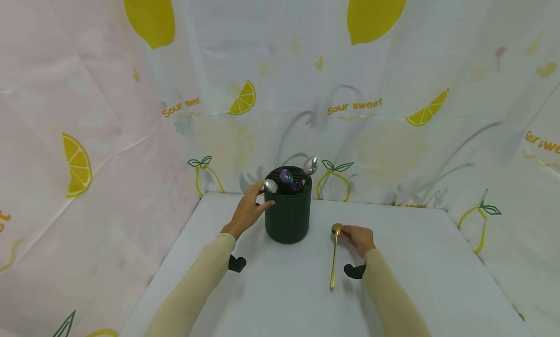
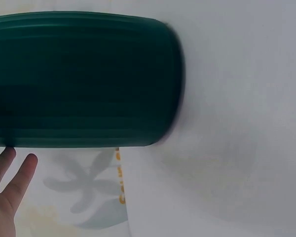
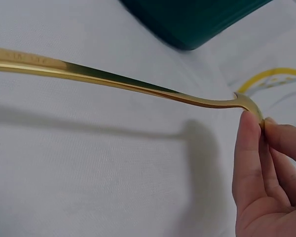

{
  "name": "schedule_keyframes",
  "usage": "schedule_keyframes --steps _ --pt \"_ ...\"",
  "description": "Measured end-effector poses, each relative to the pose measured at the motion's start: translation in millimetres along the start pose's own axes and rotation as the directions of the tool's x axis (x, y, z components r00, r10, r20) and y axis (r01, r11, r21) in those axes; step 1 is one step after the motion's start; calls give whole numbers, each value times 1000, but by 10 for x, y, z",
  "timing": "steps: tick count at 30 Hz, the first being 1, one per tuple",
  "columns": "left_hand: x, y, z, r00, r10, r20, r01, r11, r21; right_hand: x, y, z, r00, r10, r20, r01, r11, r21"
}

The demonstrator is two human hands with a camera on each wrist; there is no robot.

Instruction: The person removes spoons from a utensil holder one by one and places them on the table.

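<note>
My right hand point(image 1: 359, 239) pinches the bowl end of a gold spoon point(image 1: 334, 259) between thumb and fingertips. In the right wrist view the long gold handle point(image 3: 113, 81) stretches to the left and casts a shadow on the white cloth below. My left hand point(image 1: 247, 213) is at the left side of a dark green cutlery holder point(image 1: 286, 220), its thumb against the front. In the left wrist view the fingers point(image 2: 22, 180) are spread at the holder's side. Silver spoons point(image 1: 311, 165) and purple-blue spoons point(image 1: 286, 176) stand in the holder, bowls up.
The holder stands upright on a white-covered table point(image 1: 415, 259), near its back edge. Behind hangs a lemon-print cloth point(image 1: 280, 84), with more cloth along the left and right sides.
</note>
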State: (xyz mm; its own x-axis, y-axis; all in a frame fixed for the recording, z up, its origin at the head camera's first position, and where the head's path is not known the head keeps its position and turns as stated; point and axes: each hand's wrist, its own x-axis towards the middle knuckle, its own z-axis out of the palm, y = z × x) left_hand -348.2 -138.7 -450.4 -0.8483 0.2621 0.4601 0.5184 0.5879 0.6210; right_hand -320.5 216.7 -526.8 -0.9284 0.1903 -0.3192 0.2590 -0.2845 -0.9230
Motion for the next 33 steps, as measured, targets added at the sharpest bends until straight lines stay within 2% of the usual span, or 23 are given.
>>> schedule_keyframes --steps 3,8,15,21,27,33 --pt "-3 13 -2 1000 -18 6 18 1000 3 3 34 -4 1000 10 -12 -10 1000 -14" --pt "-2 23 -2 1000 -12 2 12 1000 7 9 98 3 999 14 -36 -16 999 -46" --pt "-3 32 -5 1000 15 -4 -15 1000 4 21 186 -1 1000 -6 -11 6 999 -51" --pt "-7 63 -23 1000 7 2 -7 1000 -1 42 216 -12 999 -35 13 36 996 -77" --pt "-5 47 -13 1000 12 -4 -12 1000 -7 31 232 21 996 -84 8 84 977 -195" --pt "-11 17 10 1000 10 -8 -10 1000 -8 0 229 9 992 -122 -29 101 913 -395"
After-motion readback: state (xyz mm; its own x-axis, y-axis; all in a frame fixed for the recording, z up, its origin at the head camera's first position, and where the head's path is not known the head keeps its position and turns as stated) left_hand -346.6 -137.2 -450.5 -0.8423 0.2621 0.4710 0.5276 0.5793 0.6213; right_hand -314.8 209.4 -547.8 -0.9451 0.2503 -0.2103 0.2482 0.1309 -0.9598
